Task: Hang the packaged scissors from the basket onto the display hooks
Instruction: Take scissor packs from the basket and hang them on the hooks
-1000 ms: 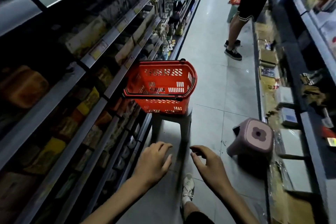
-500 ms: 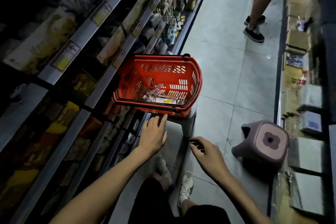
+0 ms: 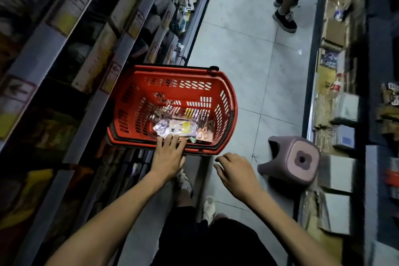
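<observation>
A red plastic basket (image 3: 225,101) stands in the aisle beside the left shelving. Several packaged items (image 3: 181,127) lie on its bottom, among them clear packs of scissors; which pack is which is hard to tell. My left hand (image 3: 168,155) reaches over the basket's near rim, fingers straight, fingertips at the edge of the packs. Just outside the basket's near right corner my right hand (image 3: 235,170) hovers with loosely curled fingers and holds nothing. Display hooks are not clearly visible.
Stocked shelves (image 3: 90,75) run along the left, blurred. A pink plastic stool (image 3: 295,162) lies tipped on the floor at right, in front of low shelves of boxes (image 3: 336,114). Another person's legs (image 3: 287,6) stand farther down the aisle.
I have moved closer and now look down into the basket. My left hand moved forward over the near rim to the packs. My right hand stayed beside it.
</observation>
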The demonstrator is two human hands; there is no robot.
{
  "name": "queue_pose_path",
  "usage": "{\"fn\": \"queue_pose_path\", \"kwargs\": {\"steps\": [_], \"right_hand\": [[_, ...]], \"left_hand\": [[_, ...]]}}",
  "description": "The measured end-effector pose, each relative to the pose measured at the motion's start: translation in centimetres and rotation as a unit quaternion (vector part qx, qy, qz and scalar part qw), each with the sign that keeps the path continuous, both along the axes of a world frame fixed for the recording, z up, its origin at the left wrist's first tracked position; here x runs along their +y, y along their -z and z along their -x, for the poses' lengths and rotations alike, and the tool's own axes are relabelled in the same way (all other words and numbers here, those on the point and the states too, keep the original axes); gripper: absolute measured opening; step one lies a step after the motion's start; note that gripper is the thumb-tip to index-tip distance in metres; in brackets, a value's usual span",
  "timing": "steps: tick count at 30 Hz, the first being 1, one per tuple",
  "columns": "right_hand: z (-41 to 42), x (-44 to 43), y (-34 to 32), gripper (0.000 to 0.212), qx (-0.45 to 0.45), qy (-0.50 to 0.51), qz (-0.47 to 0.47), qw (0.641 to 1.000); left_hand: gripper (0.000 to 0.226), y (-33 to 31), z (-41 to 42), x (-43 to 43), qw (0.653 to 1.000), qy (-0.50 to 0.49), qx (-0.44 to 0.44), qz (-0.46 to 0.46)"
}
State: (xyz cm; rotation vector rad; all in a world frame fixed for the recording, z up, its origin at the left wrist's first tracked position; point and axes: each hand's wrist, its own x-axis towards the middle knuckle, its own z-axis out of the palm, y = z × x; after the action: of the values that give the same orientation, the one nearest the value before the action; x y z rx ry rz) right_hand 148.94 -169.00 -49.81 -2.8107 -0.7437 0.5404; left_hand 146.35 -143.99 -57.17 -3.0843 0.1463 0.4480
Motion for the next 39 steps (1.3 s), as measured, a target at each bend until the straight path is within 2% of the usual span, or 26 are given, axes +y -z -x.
{"fn": "queue_pose_path", "kwargs": {"steps": [7, 11, 14, 19, 21, 25, 30, 32, 35, 39], "right_hand": [[-6.5, 4.0, 2.7, 0.029, -0.093, -0.126, 0.039, 0.987], [-10.0, 4.7, 3.9, 0.056, -0.021, -0.180, 0.126, 0.975], [-11.8, 4.6, 4.7, 0.081, 0.021, -0.259, 0.186, 0.948], [-13.4, 5.1, 4.4, 0.080, 0.040, -0.327, 0.184, 0.926], [-14.2, 5.5, 4.5, 0.075, 0.062, -0.326, 0.173, 0.927], [-16.7, 7.6, 6.1, 0.046, 0.146, -0.273, 0.179, 0.934], [-19.1, 11.8, 11.6, 0.041, 0.233, -0.204, 0.222, 0.924], [-19.7, 13.1, 14.3, 0.043, 0.244, -0.172, 0.210, 0.931], [-20.4, 14.7, 17.8, 0.059, 0.217, -0.131, 0.178, 0.951], [-19.7, 16.3, 21.5, 0.045, 0.197, -0.146, 0.162, 0.956]], "left_hand": [[0.064, 1.1, -1.3, 2.1, 0.997, 0.064, 0.012, 0.046], [0.068, 1.7, -1.8, 3.2, 0.993, 0.090, 0.010, 0.070], [0.064, 1.8, -2.1, 3.9, 0.990, 0.087, -0.012, 0.108], [0.048, 1.7, -2.9, 4.2, 0.991, -0.025, -0.052, 0.119], [0.046, 1.5, -3.4, 3.3, 0.989, -0.079, -0.056, 0.112], [0.039, 1.7, -4.2, 2.0, 0.975, -0.180, -0.078, 0.102], [0.029, 2.8, -4.0, 1.7, 0.962, -0.208, -0.134, 0.115], [0.026, 3.0, -4.0, 1.6, 0.957, -0.209, -0.154, 0.126], [0.024, 3.2, -4.2, 2.0, 0.952, -0.202, -0.177, 0.149], [0.025, 3.0, -4.3, 2.1, 0.950, -0.195, -0.180, 0.164]]}}
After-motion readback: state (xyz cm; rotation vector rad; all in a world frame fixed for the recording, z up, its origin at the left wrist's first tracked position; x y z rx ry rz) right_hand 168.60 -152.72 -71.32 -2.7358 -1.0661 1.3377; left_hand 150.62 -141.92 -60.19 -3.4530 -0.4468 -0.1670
